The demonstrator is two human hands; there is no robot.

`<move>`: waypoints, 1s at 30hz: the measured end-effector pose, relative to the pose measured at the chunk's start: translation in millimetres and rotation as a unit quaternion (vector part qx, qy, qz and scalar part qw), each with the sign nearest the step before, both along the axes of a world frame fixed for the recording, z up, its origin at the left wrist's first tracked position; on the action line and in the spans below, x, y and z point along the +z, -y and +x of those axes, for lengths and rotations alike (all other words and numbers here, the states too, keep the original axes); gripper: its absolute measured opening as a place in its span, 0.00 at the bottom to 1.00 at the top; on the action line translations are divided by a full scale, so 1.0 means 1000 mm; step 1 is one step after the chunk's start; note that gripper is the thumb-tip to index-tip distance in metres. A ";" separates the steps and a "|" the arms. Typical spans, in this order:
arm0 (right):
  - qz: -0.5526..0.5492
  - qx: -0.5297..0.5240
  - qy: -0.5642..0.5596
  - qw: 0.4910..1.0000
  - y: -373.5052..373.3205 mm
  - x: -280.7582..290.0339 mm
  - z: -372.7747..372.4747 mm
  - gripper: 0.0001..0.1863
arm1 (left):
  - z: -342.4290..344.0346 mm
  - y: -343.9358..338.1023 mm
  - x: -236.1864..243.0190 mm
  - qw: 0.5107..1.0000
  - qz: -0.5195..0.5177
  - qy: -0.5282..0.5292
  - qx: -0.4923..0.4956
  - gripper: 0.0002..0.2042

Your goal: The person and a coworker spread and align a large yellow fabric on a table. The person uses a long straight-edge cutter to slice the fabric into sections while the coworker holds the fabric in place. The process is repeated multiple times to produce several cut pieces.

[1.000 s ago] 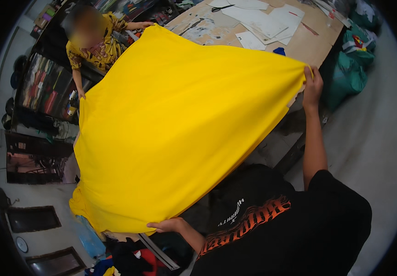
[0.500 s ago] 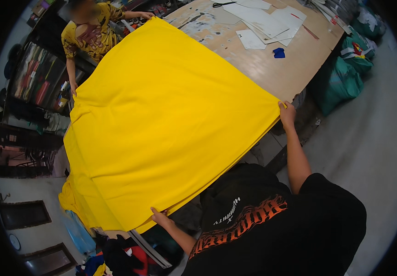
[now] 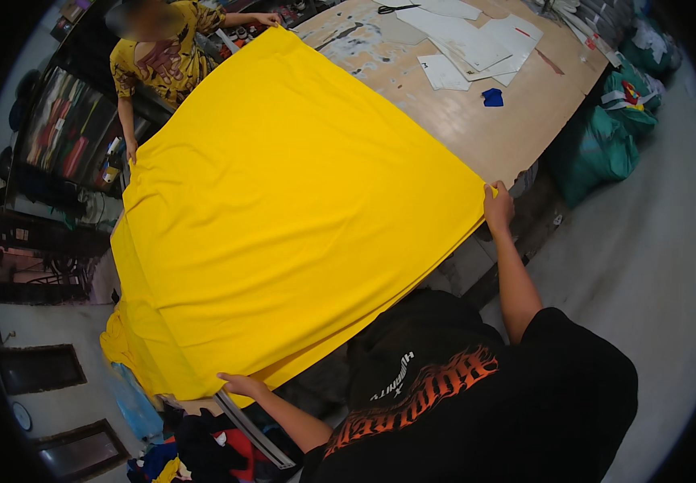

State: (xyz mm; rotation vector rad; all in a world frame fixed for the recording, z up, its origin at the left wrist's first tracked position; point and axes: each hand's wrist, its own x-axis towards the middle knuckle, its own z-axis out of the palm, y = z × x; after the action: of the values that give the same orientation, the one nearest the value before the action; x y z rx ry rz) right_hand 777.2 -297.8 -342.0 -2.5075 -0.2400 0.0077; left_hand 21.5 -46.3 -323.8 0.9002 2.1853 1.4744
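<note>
A large yellow cloth (image 3: 283,201) lies spread flat over a wooden table (image 3: 477,133). My left hand (image 3: 239,385) pinches its near left corner at the table's edge. My right hand (image 3: 498,206) holds the near right corner. Across the table a person in a yellow patterned shirt (image 3: 163,56) holds the two far corners, one hand (image 3: 267,19) at the far right corner and the other hand (image 3: 132,150) at the far left.
White paper pattern pieces (image 3: 469,44) and a small blue scrap (image 3: 492,97) lie on the bare end of the table. Green sacks (image 3: 614,129) stand on the floor at right. Shelves of folded fabric (image 3: 62,129) line the left wall; loose clothes (image 3: 195,451) sit below.
The cloth was billowing in the air and has come down flat on the table. My right hand has lowered to the table edge, and the far person's arms have lowered too.
</note>
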 end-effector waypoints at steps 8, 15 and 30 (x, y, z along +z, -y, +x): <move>0.043 -0.041 0.061 0.996 0.009 0.039 -0.005 0.13 | 0.030 0.058 0.038 0.981 0.107 0.085 0.139 0.36; 0.026 -0.044 0.040 0.998 0.020 0.012 -0.010 0.12 | 0.005 0.072 -0.032 0.990 -0.052 0.071 0.112 0.33; 0.004 -0.045 0.066 0.997 0.017 0.016 -0.004 0.13 | 0.001 0.070 -0.039 0.983 0.006 0.100 0.152 0.30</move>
State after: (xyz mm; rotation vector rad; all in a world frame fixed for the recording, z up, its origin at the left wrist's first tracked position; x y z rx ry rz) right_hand 773.0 -315.1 -326.5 -2.5114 -0.1807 -0.1964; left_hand 22.5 -116.8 -362.6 0.4101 2.2344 1.6346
